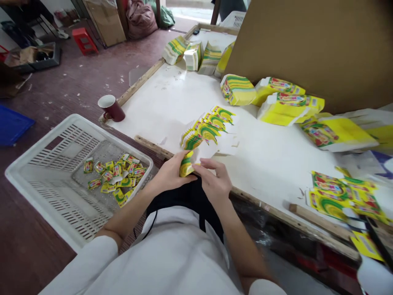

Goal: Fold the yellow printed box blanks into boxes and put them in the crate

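Observation:
Both hands meet at the near edge of the white table (172, 98). My left hand (170, 174) is closed around a small yellow-and-green printed carton (186, 164), partly folded. My right hand (215, 182) pinches the same carton's white flap from the right. Just beyond the hands lies a fanned stack of flat carton blanks (208, 129) with the same green and yellow print.
A white plastic basket (55, 180) on the floor at my left holds several small folded cartons (115, 176). A dark red cup (111, 107) stands at the table's left corner. Stacks of carton blanks (285, 102) lie along a brown cardboard sheet (313, 45); more blanks (340, 194) sit right.

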Motion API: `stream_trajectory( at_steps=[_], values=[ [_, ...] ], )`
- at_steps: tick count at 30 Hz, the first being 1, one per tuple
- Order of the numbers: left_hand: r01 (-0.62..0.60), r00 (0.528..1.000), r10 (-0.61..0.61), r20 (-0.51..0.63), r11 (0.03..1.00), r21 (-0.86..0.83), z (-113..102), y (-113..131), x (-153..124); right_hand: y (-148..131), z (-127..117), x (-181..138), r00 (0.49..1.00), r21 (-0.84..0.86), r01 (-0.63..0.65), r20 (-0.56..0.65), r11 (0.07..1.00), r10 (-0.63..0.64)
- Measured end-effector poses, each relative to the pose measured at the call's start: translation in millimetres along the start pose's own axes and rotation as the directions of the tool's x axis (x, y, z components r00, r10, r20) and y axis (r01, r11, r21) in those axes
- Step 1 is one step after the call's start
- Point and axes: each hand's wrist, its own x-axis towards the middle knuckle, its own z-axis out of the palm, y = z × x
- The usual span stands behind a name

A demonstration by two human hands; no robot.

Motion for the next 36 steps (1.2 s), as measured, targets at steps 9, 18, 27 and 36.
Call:
stream_trajectory(
  at_steps=[9,18,27,36],
  values=[
    [0.057,0.981,-0.035,-0.192,0.992,0.111,26,-8,-7,-6,3,-10,0.87,0.392,-0.421,-0.082,0.818,0.487],
    [-0.165,0.986,0.167,-0.003,0.98,0.11,35,-10,-12,26,14,-3,0.324,0.476,-0.866,0.767,-0.152,0.553],
    [-0.081,0.985,0.089,-0.15,0.995,0.057,36,-14,-9,7,9,-2,0.559,0.658,-0.749,0.562,0.08,0.609],
    [-0.171,0.98,0.19,-0.054,0.954,0.247,39,-21,-12,7,17,-1,0.591,0.531,-0.796,0.58,0.289,0.561]
  ],
)
